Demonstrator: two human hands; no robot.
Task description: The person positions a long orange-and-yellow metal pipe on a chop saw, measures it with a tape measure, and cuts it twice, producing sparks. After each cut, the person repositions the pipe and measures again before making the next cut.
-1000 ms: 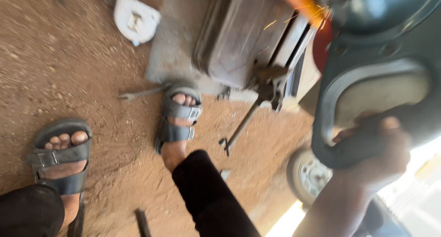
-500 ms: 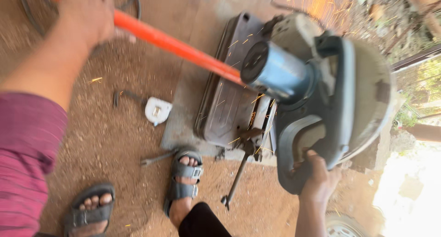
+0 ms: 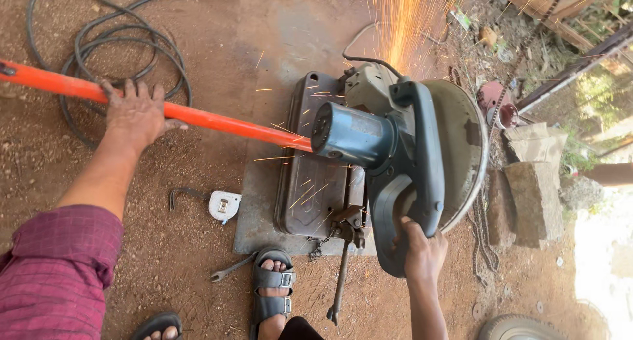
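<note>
at the far left a maroon checked sleeve (image 3: 56,274) fills the bottom corner, and from it the forearm runs up to the left hand (image 3: 135,116), which lies palm down on the orange pipe (image 3: 198,119), fingers spread over the top of it and the thumb on the near side, pressing it more than clenching it. the pipe comes in from the left edge and slants slightly downward to the right across the bare dirt, its far end disappearing behind the blue motor (image 3: 353,137) of the chop saw (image 3: 409,155). behind the hand a black cable (image 3: 125,43) lies in loose coils on the ground. nearer, a white tape measure (image 3: 224,205) sits on the dirt just beside the grey slab (image 3: 254,221) that bears the saw, with a wrench (image 3: 229,269) lying below it. a foot in a dark sandal (image 3: 271,290) stands at the slab's near edge, close to the long vise handle (image 3: 339,280) that sticks out toward us. the saw's dark base (image 3: 306,175) lies on the slab, and orange sparks (image 3: 409,17) spray up and away behind the machine, a few scattered over the base. the right hand (image 3: 422,251) is wrapped tight around the lower part of the saw's grey-blue handle (image 3: 412,201), fingers closed round it. the round blade guard (image 3: 465,149) curves just right of that. further right stand two stone blocks (image 3: 527,198) on the dirt, and a tyre (image 3: 517,327) shows at the bottom edge.
</note>
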